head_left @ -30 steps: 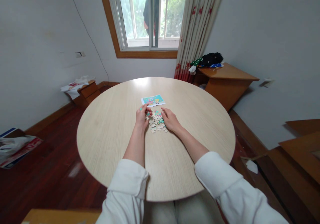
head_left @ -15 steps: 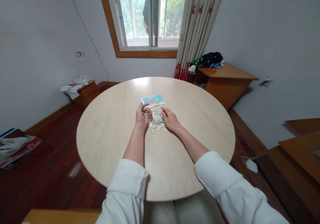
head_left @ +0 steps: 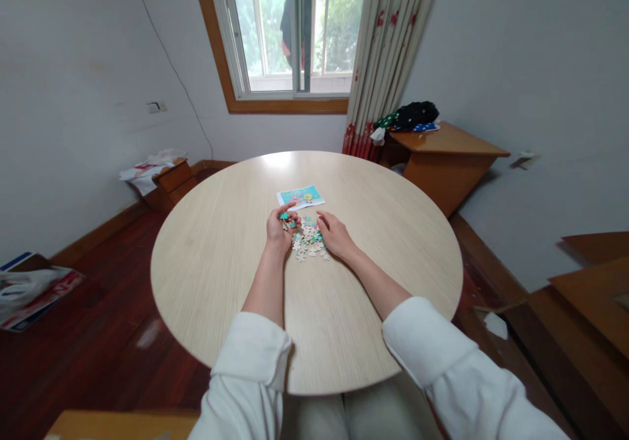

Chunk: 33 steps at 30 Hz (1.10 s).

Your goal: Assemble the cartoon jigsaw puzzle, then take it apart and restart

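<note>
A loose pile of small jigsaw puzzle pieces [head_left: 308, 240], mostly pale with some teal and pink, lies on the round table [head_left: 221, 263]. My left hand [head_left: 279, 227] is at the pile's left edge, palm turned up, its fingers curled around several puzzle pieces that show in the palm. On the pile's right side rests my right hand [head_left: 335, 234], with its fingers bent toward the pieces; whether any piece is under its fingertips is hidden. Just beyond the pile lies a picture card [head_left: 305, 196] with a teal cartoon image.
A wooden cabinet [head_left: 442, 158] with dark cloth [head_left: 415, 116] on top stands at the back right, beside a curtain [head_left: 381, 60]. Papers [head_left: 147, 171] lie on a low wooden box at the left. Printed boards and a plastic bag [head_left: 29, 286] are on the floor.
My left hand has turned its palm further up and its fingers have opened a little, so more puzzle pieces show in it. My right hand has barely moved.
</note>
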Motion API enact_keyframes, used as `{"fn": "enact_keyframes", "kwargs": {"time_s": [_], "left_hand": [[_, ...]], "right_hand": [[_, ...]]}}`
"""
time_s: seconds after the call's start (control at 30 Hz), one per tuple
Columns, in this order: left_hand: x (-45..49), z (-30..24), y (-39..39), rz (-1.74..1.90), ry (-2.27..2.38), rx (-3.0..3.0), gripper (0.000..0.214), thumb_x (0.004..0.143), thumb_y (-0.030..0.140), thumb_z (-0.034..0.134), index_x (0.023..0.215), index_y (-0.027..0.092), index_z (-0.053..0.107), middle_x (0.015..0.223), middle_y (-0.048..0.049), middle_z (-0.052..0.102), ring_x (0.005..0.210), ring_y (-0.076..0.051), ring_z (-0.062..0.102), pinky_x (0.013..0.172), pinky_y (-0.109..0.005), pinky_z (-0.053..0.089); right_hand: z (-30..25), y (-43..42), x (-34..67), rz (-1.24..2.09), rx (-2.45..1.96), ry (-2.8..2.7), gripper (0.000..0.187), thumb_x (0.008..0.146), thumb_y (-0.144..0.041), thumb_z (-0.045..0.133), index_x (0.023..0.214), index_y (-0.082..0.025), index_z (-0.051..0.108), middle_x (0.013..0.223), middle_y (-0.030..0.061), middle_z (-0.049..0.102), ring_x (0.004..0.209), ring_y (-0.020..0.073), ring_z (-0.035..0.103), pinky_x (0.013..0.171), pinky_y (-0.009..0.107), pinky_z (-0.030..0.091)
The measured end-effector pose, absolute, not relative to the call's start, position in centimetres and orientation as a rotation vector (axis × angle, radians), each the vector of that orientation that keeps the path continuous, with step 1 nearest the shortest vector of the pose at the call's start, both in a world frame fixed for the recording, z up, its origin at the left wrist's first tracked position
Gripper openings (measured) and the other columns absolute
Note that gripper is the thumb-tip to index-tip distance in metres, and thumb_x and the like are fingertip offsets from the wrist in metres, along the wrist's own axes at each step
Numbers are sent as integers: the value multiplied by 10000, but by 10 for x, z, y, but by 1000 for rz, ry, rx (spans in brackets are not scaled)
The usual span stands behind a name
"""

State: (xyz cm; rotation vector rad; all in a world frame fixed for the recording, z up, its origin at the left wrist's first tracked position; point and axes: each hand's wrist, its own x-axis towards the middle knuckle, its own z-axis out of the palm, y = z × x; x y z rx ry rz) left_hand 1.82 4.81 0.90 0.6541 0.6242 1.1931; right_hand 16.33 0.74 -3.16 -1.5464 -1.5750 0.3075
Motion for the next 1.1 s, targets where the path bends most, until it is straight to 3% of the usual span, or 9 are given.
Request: {"fn": "enact_keyframes", "kwargs": {"time_s": [0.27, 0.6, 1.1], "left_hand": [[18, 9, 48, 1188, 632, 652, 331, 700, 217, 422, 930, 122, 640, 502, 22, 518, 456, -108, 510, 482, -211, 415], [18, 9, 48, 1184, 620, 663, 287, 789, 292, 393, 879, 133, 615, 496, 13, 516, 431, -114, 494, 455, -215, 384], [18, 7, 48, 1192, 613, 677, 289, 799, 344, 439, 895, 147, 627, 561, 5, 558, 514, -125, 533, 569, -261, 450]], "right_hand": [[-31, 7, 163, 303, -1561, -1581, 373, 904, -280, 427, 1215, -132, 571, 1154, 143, 634, 1043, 197, 600, 971, 366, 425], [-32, 8, 164, 302, -1543, -1575, 376, 900, -285, 418, 1207, -136, 575, 1161, 141, 632, 1037, 195, 602, 958, 367, 436], [-31, 8, 164, 301, -1535, -1572, 372, 890, -277, 424, 1199, -136, 577, 1139, 141, 643, 1024, 204, 604, 949, 383, 440]]}}
